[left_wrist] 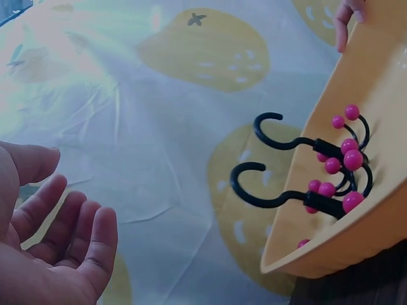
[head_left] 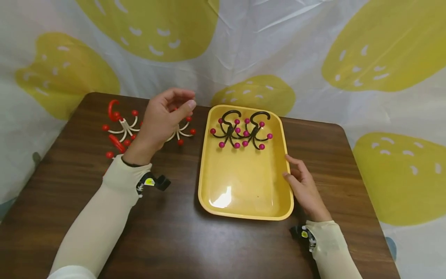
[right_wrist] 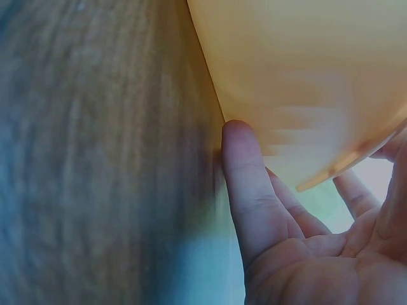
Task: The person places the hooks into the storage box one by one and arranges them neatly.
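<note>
My left hand (head_left: 158,120) hovers over the left part of the table, fingers loosely bent and nothing held. Around and partly beneath it lie white multi-arm hook hangers (head_left: 126,124) with red hooks and red ball tips; the hand and forearm hide some of them. My right hand (head_left: 304,188) grips the right rim of a yellow plastic tray (head_left: 240,215), thumb at the rim and fingers against the outer wall, as the right wrist view shows. Two black hook hangers (left_wrist: 324,203) with pink ball tips sit side by side at the tray's far end, hooks pointing away from me.
The dark wooden table (head_left: 226,248) ends at a hanging white cloth (head_left: 244,50) with yellow fruit prints, just behind the tray. Bare tabletop shows in front of the tray and to its right.
</note>
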A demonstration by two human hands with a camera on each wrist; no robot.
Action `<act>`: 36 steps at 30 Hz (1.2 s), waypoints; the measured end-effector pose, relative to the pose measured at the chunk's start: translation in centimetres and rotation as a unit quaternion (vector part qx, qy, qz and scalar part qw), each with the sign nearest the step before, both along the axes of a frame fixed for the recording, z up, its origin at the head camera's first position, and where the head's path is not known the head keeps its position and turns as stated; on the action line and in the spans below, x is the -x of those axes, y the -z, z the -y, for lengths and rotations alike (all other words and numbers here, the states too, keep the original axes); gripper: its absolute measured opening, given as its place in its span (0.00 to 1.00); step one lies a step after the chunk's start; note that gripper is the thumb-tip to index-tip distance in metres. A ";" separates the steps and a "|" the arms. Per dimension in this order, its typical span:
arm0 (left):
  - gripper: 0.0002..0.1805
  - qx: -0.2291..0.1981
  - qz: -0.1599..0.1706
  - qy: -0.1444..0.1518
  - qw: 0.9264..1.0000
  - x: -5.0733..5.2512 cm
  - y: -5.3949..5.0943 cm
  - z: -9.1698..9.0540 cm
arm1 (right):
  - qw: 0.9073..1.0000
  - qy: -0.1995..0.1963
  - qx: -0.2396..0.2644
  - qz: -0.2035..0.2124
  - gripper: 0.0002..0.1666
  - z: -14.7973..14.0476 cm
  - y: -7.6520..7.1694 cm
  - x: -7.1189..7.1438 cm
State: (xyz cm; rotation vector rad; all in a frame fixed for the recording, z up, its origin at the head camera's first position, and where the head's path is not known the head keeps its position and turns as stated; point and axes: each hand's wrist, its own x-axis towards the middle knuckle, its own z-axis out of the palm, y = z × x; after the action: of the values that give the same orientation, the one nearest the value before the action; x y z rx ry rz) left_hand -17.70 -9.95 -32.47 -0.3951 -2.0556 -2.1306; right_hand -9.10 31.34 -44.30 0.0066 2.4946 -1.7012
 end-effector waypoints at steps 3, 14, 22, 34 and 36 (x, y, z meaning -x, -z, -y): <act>0.09 -0.002 -0.004 -0.007 1.000 -0.7 -0.4 1.0 | 1.000 0.000 0.002 0.001 0.34 0.0 0.0 0.0; 0.10 -0.016 -0.034 -0.068 0.997 -2.4 -0.6 5.2 | 1.000 -0.003 0.010 0.005 0.33 0.1 -0.3 0.3; 0.12 -0.005 -0.037 -0.118 0.992 -3.4 -0.1 8.0 | 1.000 -0.003 0.013 -0.002 0.33 0.0 -0.3 0.4; 0.11 0.021 -0.024 -0.186 0.982 -3.7 1.6 11.2 | 1.000 -0.001 -0.007 0.004 0.33 -0.4 0.2 0.1; 0.11 0.004 -0.020 -0.188 0.982 -3.8 2.0 11.7 | 1.000 -0.002 -0.006 0.003 0.33 -0.4 0.2 0.2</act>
State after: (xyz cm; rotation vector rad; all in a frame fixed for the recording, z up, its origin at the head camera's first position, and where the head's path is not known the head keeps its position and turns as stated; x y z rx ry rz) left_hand -13.92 -21.60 -34.45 -0.0427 -1.9325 -1.8734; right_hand -9.27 31.74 -44.52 0.0076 2.4992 -1.6809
